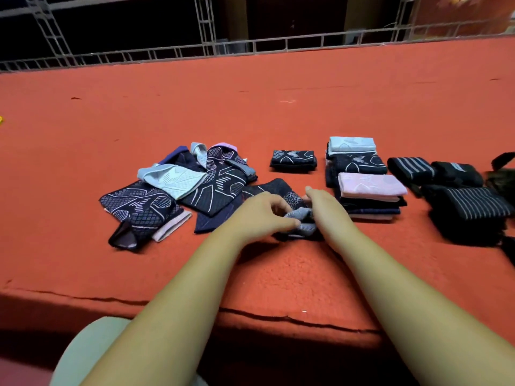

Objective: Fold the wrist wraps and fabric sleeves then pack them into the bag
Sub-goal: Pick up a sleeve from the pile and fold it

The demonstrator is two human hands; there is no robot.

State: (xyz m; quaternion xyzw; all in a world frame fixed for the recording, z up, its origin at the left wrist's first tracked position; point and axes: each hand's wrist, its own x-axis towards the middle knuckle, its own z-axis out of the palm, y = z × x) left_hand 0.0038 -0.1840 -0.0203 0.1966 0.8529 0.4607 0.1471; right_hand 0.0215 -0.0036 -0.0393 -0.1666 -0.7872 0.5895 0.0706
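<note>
Orange-red carpet covers the bench. At the left lies a heap of unfolded sleeves. The left hand pinches the grey cuff of a dark sleeve lying mid-bench, and the right hand grips its other side. Rightward sit one folded sleeve, folded stacks and rolled striped wrist wraps. The fabric markings are too blurred to read.

Dark patterned sleeve is bunched, half-folded, just left of the pink-topped folded stack; unfolded sleeves are piled further left; striped black wrist wraps are rolled to its right.
</note>
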